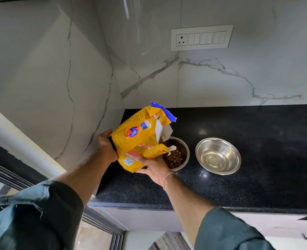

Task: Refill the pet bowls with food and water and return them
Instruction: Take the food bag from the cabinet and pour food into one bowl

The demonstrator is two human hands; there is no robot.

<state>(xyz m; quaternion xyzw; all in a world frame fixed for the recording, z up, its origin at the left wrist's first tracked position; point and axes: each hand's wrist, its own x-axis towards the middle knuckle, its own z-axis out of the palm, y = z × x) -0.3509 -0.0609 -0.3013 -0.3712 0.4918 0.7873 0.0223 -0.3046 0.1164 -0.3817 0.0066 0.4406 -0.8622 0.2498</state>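
Gripping the closed end of the yellow food bag (pixel 140 136) with the left hand (pixel 106 148), curled firmly round the fold. Propping the bag's underside with the right hand (pixel 154 168), palm up and spread fairly flat beneath, cradling rather than pinching. Holding the bag tilted, long axis running from the left hand across to the right, torn mouth pointed down just above the food bowl (pixel 184 147). Partly filled with brown kibble (pixel 174 159) and standing just beyond the right hand on the black counter (pixel 257 186). Further right, near but apart, the water bowl (pixel 226 147), seemingly with clear water in the bottom. Probably well into the pour: next, likely levelling the bag by lowering the left hand while steadying with the right, the nearer one to the bowl. Worth watching for kibble skipping over the near rim.
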